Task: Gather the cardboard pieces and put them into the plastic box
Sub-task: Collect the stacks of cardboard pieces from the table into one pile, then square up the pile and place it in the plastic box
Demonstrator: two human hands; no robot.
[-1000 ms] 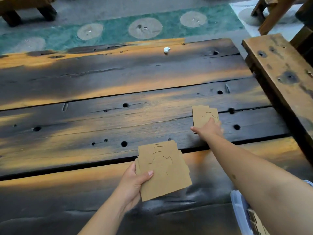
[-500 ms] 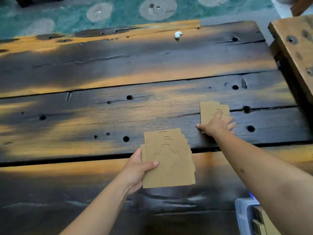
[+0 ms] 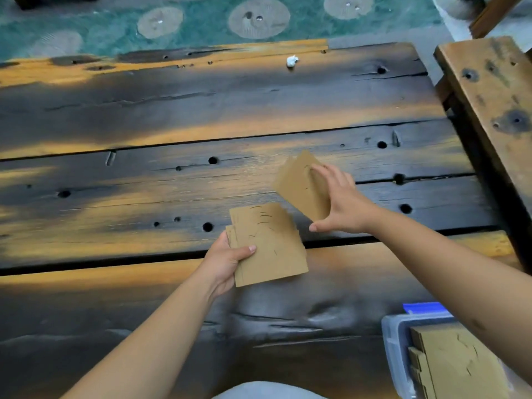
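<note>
My left hand (image 3: 223, 260) grips a stack of brown cardboard pieces (image 3: 269, 244) by its left edge, held flat above the dark wooden table (image 3: 144, 116). My right hand (image 3: 342, 201) holds a smaller set of cardboard pieces (image 3: 299, 187), lifted off the table and tilted, just up and right of the stack. The clear plastic box (image 3: 393, 349) sits at the bottom right, with more cardboard pieces (image 3: 457, 364) standing inside it; my right forearm crosses above it.
A small white crumpled scrap (image 3: 291, 61) lies near the table's far edge. A wooden bench (image 3: 489, 90) runs along the right side. Green patterned carpet (image 3: 201, 21) lies beyond the table. Holes and gaps mark the table planks.
My right hand has picked the smaller cardboard pieces up off the table and brought them left towards the stack. The left hand keeps hold of its stack.
</note>
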